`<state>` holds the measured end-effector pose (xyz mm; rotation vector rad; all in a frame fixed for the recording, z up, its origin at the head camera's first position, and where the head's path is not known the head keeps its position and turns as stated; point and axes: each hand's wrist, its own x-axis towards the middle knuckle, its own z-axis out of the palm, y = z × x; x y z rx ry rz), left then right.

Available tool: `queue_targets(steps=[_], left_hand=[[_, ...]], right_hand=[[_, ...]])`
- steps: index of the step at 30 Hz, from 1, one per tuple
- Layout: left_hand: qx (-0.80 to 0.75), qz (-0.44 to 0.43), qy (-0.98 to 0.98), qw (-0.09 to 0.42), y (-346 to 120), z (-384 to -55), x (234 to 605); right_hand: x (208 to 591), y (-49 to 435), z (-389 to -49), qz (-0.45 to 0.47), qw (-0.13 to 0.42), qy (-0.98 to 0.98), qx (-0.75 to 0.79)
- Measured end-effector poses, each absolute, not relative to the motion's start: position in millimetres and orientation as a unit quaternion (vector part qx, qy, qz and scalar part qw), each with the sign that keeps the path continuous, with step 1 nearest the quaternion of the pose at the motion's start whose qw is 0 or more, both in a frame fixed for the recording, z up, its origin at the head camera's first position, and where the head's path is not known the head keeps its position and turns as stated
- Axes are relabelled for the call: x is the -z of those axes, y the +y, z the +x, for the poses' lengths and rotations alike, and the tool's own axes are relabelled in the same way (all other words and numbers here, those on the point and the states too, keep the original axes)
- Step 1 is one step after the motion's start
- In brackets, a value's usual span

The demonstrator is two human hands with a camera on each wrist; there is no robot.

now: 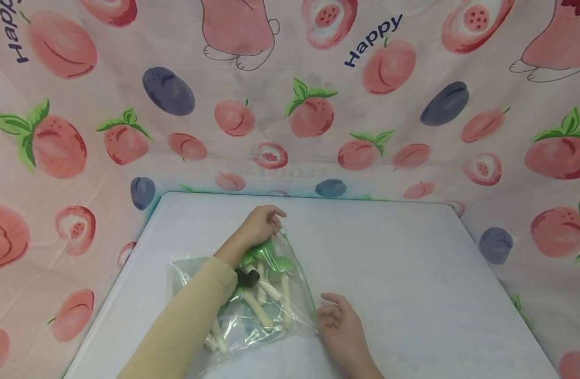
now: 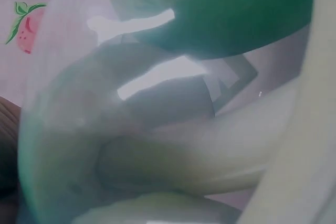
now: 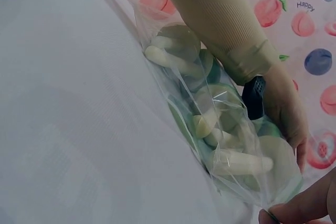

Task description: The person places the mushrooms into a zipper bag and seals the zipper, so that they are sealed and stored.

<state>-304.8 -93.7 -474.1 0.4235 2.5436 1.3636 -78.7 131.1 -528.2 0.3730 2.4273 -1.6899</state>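
Observation:
A clear zip bag [image 1: 300, 308] with a green edge lies on the table, several mushroom-shaped pieces [image 1: 286, 302] with green caps and pale stems inside. My left hand [image 1: 261, 225] reaches over the bag and grips the far corner of its zip edge with curled fingers. At the near corner, my right hand [image 1: 343, 330] pinches the same edge between thumb and finger, seen also in the right wrist view by the right fingers [image 3: 307, 203]. The edge stretches taut between both hands. Shiny plastic and a green cap [image 2: 247, 9] fill the left wrist view.
The white table [image 1: 413, 273] extends right of the bag. Behind and beside it hangs a pink curtain [image 1: 271, 79] printed with fruit. A small black device [image 1: 249, 278] sits on the left wrist, at the end of a beige sleeve [image 1: 181, 316].

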Motion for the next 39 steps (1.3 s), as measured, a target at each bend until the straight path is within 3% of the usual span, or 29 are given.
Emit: queue_targets(steps=[21,39], left_hand=[[-0.473,0.163,0.858,0.117,-95,-303,476],[-0.465,0.18,0.856,0.132,-90,-298,472]], right_hand=[[531,133,-82,0.155,0.09,0.811,0.557],[521,137,-89,0.154,0.064,0.818,0.551]])
